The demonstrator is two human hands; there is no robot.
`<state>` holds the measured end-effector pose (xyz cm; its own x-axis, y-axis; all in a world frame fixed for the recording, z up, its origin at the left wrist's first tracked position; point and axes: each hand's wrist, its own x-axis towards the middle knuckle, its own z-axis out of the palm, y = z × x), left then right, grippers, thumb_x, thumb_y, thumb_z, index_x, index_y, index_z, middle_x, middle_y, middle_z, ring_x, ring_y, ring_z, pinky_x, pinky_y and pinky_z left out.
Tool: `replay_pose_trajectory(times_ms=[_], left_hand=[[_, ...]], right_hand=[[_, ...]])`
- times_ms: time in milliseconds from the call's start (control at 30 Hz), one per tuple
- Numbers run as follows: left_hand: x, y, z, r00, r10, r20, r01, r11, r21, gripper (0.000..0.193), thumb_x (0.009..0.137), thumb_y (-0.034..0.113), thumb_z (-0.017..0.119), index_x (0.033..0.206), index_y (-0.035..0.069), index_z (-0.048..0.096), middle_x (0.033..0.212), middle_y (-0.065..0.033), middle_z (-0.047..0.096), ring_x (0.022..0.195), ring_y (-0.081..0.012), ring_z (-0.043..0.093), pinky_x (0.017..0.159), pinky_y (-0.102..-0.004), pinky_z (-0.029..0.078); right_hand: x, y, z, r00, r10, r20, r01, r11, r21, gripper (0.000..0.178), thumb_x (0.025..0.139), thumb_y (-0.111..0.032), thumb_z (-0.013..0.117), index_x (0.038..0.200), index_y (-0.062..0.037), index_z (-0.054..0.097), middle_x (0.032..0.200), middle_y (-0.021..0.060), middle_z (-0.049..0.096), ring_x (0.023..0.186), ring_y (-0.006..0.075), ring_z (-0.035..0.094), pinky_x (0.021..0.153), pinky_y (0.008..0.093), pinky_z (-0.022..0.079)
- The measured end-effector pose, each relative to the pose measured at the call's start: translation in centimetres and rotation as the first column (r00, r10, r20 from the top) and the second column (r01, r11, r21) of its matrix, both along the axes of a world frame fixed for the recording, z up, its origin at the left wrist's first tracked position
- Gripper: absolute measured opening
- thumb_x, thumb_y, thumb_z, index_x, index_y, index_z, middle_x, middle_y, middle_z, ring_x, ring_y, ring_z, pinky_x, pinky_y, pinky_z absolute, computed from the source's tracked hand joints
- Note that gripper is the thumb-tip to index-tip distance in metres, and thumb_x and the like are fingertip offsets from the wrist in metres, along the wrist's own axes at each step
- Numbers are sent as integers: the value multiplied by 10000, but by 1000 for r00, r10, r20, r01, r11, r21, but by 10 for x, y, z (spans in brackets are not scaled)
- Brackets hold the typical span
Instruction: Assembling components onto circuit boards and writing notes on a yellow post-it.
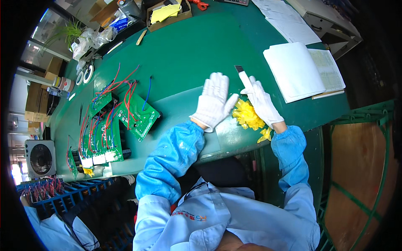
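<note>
My left hand [212, 101], in a white glove, lies flat on the green tabletop with its fingers stretched out and nothing under it that I can see. My right hand [261, 101], also gloved, is closed around a slim, pale tool with a dark, flat tip [239, 68], which points away from me; its exact kind is unclear. A pile of crumpled yellow pieces [247, 114] lies between the hands, against the right palm's edge. To the left of my left hand sits a green circuit board [140, 121] with red and blue wires.
Several more wired circuit boards [98, 138] stand farther left. An open paper booklet [295, 71] lies at the right. White tape rolls [88, 74] and a cardboard box [169, 19] with yellow paper are at the back. A small fan [41, 158] stands past the left end.
</note>
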<state>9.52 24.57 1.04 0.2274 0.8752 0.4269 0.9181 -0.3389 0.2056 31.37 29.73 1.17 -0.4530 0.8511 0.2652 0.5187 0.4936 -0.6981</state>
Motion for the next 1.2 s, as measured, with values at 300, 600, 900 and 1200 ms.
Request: replay_pose_trajectory(times_ms=[300,600,900,1200], left_hand=[[56,-21,14,624,-184,759,546,798,-256,476,1104,269,417,1521,40,424,1485,-143,553,1384,-275,513,1198,-359,339],[20,-14,30,834,-272,480,266,960,83,479,1022,215,580,1467,53,504,1481,-217,524,1364,-368,522,1144,-432,411],[40,-59,21,798,-66,600,293,911,-290,649,1092,272,421,1614,-8,155,1661,-244,224,1520,-372,293,1255,-387,206],[41,-91,29,827,-19,562,60,997,-55,563,1082,140,457,1600,23,271,1662,-198,270,1547,-289,255,1252,-357,190]], right_hand=[[43,-49,45,809,-316,-495,144,924,-354,430,1099,-296,446,1341,55,501,1391,192,606,1289,269,594,1108,340,428],[58,-87,56,814,-437,-384,337,892,-300,379,1118,-306,418,1223,33,549,1308,188,660,1204,266,652,1054,362,497],[73,-88,42,778,-453,-436,357,889,-286,329,1101,-221,468,1279,40,559,1294,171,656,1192,256,658,1056,366,501],[34,-44,59,920,-389,41,383,916,118,374,1068,-141,511,1396,35,535,1386,235,604,1286,362,590,1072,408,462]])
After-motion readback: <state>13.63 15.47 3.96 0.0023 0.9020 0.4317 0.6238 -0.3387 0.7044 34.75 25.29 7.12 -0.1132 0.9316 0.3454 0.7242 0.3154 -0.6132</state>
